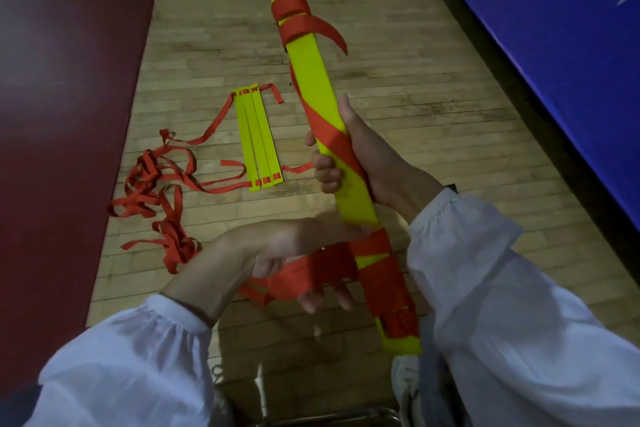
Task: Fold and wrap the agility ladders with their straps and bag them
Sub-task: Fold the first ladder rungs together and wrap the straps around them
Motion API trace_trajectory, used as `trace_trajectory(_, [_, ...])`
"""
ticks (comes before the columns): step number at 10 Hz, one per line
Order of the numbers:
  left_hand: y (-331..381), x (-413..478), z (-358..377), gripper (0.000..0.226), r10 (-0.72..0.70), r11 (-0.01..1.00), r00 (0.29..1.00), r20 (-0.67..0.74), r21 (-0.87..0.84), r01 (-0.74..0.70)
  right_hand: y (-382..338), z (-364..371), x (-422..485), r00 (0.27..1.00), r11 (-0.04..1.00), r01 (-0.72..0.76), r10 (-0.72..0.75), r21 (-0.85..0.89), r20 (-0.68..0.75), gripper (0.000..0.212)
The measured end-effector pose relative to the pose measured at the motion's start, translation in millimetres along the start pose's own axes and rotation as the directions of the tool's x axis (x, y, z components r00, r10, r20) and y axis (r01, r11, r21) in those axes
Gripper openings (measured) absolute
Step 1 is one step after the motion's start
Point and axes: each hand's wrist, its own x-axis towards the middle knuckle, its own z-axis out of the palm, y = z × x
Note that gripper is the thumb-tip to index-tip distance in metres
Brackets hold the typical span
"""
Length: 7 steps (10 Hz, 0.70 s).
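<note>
A stacked bundle of yellow ladder rungs (313,80) stands tilted in front of me, with red strap wound round it near both ends and across the middle. My right hand (367,163) grips the bundle at its middle, fingers curled round it. My left hand (294,253) holds the loose red strap (311,276) beside the bundle's lower end; the strap passes over its fingers. A second ladder (258,137) lies flat on the floor, three yellow rungs side by side, its red straps (156,191) tangled in a heap to the left.
The wooden floor (415,97) runs between a dark red mat (62,80) on the left and a blue mat (554,45) on the right. My white shoes (405,388) show at the bottom edge.
</note>
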Motion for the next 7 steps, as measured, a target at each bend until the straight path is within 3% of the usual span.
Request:
trace_trajectory(2, [-4.1, 5.0, -0.1, 0.048, -0.074, 0.997, 0.996, -0.057, 0.023, 0.076, 5.9, 1.2, 4.7, 0.995, 0.995, 0.044, -0.051, -0.084, -0.081, 0.063])
trace_trajectory(4, [-8.4, 16.1, -2.8, 0.057, -0.185, 0.968, 0.961, -0.203, 0.131, 0.214, 13.6, 1.7, 8.6, 0.964, 0.962, 0.107, -0.162, -0.252, -0.209, 0.065])
trace_trajectory(5, [-6.6, 10.8, 2.3, 0.05, -0.14, 0.988, 0.983, -0.116, 0.053, 0.147, 17.7, 3.5, 10.3, 0.923, 0.913, 0.113, -0.242, -0.391, -0.299, 0.067])
trace_trajectory(7, [-13.2, 15.6, 8.6, 0.039, -0.048, 0.995, 0.987, -0.155, 0.075, 0.06, 22.5, 3.5, 11.4, 0.886, 0.855, 0.105, -0.313, -0.508, -0.343, 0.063])
